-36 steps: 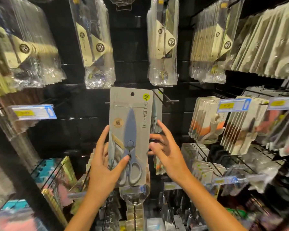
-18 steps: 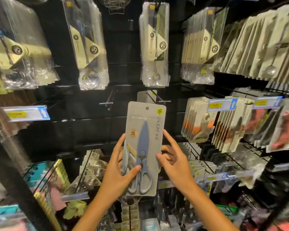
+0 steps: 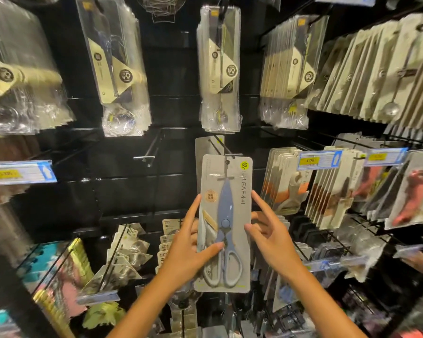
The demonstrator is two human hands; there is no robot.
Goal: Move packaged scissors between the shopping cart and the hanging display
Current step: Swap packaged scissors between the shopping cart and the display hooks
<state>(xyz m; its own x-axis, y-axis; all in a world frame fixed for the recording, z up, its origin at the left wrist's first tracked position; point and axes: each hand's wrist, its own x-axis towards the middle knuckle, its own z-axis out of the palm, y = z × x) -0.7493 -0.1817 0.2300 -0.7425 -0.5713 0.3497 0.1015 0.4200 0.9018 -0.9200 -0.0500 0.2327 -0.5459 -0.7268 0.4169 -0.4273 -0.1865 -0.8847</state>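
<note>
The shopping cart was not seen. The fingers of both hands behind the card were hidden, and the wares at the frame edges were too blurred to be made out. The scissors pack was held upright between the two hands, its long axis vertical, the blade tip pointed up and the handle loops down. Its top hole was seen at the tip of a hanging hook, but whether it was threaded on could not be told. A second card hung just behind, above the hands. The pack was gripped by the left hand, thumb pressed across the front near the pivot. The right hand was held with fingers spread and straight, its fingertips touching the pack's right edge.
</note>
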